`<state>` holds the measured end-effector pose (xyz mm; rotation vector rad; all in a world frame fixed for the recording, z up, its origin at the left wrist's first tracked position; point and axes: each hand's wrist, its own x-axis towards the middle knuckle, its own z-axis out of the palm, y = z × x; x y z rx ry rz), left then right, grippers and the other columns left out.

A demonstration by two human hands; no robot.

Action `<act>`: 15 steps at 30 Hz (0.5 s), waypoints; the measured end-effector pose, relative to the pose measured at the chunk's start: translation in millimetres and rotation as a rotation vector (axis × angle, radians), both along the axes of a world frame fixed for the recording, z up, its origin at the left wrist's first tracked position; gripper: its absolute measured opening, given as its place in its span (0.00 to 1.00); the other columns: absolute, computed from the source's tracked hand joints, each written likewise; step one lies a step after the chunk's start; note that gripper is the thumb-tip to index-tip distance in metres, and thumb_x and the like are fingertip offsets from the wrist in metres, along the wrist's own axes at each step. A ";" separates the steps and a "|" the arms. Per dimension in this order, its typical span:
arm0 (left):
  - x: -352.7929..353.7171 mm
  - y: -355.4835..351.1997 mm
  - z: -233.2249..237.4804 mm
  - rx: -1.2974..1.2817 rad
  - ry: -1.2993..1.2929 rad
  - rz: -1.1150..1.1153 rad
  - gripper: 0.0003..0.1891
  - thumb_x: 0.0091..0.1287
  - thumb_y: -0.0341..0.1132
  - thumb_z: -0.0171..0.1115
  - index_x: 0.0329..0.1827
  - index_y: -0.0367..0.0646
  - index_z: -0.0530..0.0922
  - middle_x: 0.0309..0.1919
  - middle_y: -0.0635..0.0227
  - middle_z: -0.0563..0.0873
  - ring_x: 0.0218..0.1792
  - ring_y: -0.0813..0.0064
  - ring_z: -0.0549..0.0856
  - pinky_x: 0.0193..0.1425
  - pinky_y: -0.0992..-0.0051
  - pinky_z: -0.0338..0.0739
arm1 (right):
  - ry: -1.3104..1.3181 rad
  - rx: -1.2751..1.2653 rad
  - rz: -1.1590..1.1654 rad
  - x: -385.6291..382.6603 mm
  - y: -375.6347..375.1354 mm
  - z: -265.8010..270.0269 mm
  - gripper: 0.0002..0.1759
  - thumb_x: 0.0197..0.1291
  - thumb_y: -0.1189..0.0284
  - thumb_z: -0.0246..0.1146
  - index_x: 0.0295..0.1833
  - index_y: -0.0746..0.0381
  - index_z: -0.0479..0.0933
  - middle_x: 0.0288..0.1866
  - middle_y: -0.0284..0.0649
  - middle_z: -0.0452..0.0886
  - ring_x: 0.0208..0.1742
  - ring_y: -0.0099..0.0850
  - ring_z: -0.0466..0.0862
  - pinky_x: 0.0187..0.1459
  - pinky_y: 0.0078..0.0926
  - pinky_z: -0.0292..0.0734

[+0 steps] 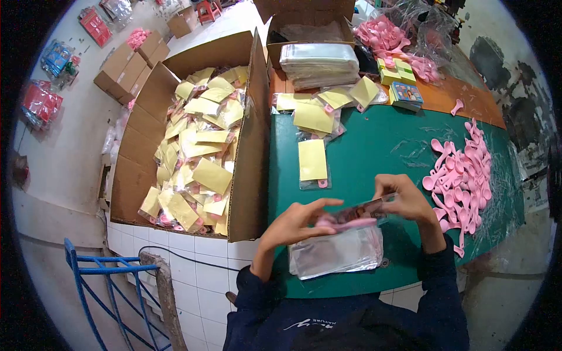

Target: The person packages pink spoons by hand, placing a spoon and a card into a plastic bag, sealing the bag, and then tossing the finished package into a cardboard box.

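Observation:
Between my hands is a clear packet [356, 214] with a dark printed card and a pink spoon in it. My right hand [404, 199] pinches its right end. At the packet's left end, my left hand [301, 222] has thumb and index finger apart, around the pink spoon's end. Just below lies a stack of clear plastic bags [336, 253] on the green table [374, 140]. A finished-looking packet with a yellow card [312, 159] lies above my left hand. To the right spreads a pile of pink spoons [462, 181].
A large cardboard box [249, 134] at the left holds many yellow-card packets [202, 152]. Along the back are a thick stack of clear bags [319, 63], small card stacks [405, 95] and more pink spoons [380, 35]. A blue metal rail [111, 270] stands at lower left.

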<state>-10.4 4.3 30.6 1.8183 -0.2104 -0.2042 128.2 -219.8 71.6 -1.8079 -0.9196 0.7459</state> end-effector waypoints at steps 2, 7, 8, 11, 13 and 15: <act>-10.1 9.8 -10.2 -0.102 0.001 0.079 0.24 0.62 0.32 0.63 0.61 0.41 0.68 0.39 0.61 0.86 0.38 0.76 0.85 0.43 0.75 0.79 | 0.168 -0.019 -0.016 4.9 0.1 -6.7 0.12 0.47 0.77 0.69 0.24 0.63 0.70 0.23 0.26 0.70 0.27 0.15 0.69 0.29 0.16 0.65; -21.6 9.9 -3.2 -0.290 0.133 0.231 0.22 0.63 0.28 0.61 0.60 0.43 0.69 0.38 0.65 0.85 0.38 0.82 0.83 0.37 0.80 0.79 | 0.427 0.004 -0.028 -3.9 4.0 7.5 0.09 0.48 0.75 0.71 0.33 0.65 0.77 0.27 0.31 0.78 0.31 0.17 0.76 0.34 0.16 0.71; -21.6 9.1 0.7 -0.291 0.165 0.223 0.22 0.63 0.28 0.61 0.61 0.43 0.69 0.38 0.65 0.86 0.38 0.82 0.83 0.36 0.80 0.79 | 0.437 -0.019 -0.031 -3.7 1.4 6.9 0.10 0.47 0.76 0.71 0.35 0.65 0.78 0.29 0.32 0.79 0.31 0.17 0.76 0.34 0.16 0.71; -22.3 5.4 7.6 -0.259 0.200 0.171 0.22 0.64 0.29 0.60 0.62 0.45 0.68 0.38 0.66 0.86 0.37 0.80 0.84 0.34 0.82 0.78 | 0.346 0.009 -0.148 -13.2 -5.9 -4.3 0.09 0.47 0.76 0.71 0.31 0.64 0.76 0.25 0.30 0.77 0.29 0.15 0.74 0.31 0.15 0.69; -24.2 1.6 2.0 -0.244 0.177 0.149 0.23 0.63 0.31 0.61 0.62 0.46 0.68 0.39 0.64 0.86 0.35 0.76 0.86 0.34 0.81 0.78 | 0.168 0.034 -0.177 -19.8 -10.4 -10.8 0.11 0.46 0.75 0.71 0.28 0.64 0.74 0.23 0.29 0.75 0.28 0.14 0.73 0.29 0.14 0.66; -28.7 -1.8 -4.4 -0.126 0.111 0.195 0.24 0.63 0.32 0.62 0.62 0.45 0.67 0.39 0.63 0.86 0.35 0.74 0.87 0.36 0.79 0.79 | 0.061 -0.036 -0.248 -27.8 -12.0 -5.0 0.15 0.43 0.74 0.73 0.24 0.62 0.70 0.22 0.28 0.73 0.25 0.12 0.69 0.25 0.13 0.61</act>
